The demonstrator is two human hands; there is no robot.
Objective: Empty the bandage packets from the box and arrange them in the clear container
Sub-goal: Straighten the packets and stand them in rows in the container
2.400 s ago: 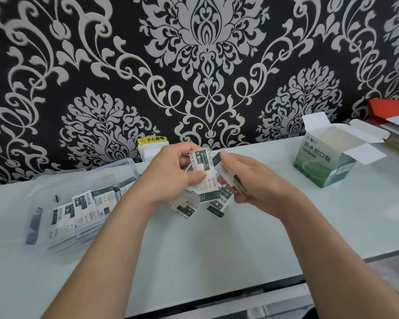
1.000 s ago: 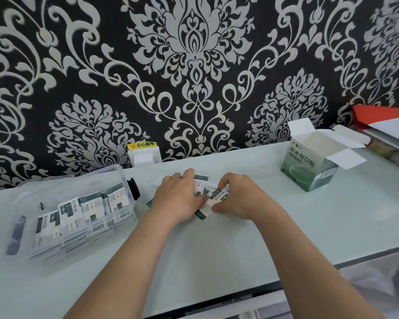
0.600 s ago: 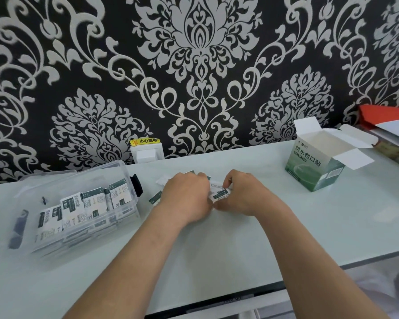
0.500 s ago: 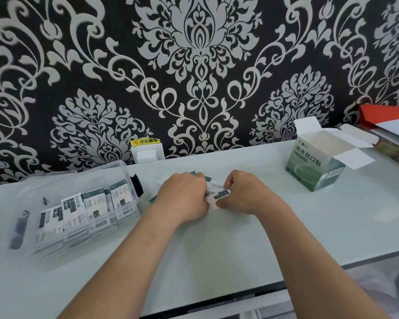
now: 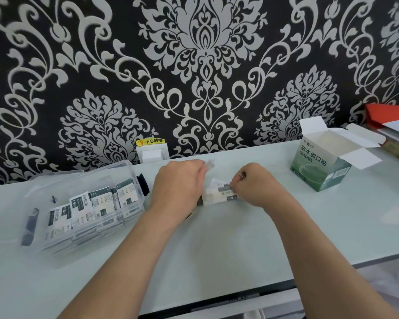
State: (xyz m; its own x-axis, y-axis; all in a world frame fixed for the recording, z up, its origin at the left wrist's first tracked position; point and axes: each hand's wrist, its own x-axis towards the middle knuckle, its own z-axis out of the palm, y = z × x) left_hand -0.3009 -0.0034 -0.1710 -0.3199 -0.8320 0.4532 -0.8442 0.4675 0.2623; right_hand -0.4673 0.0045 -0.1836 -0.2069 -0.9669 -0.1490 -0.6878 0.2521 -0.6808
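Pinching with our left hand (image 5: 177, 185) and right hand (image 5: 256, 184) the packets (image 5: 219, 195) between them on the table (image 5: 217, 245), we have the container (image 5: 44, 196), with more in a row, just left of the left hand and the open box (image 5: 320, 166) well right of the right.

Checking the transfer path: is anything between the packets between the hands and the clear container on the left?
Nothing visible stands between them. The loose packets sit between the left hand and right hand; only bare table separates the left hand from the clear container, whose top looks open.
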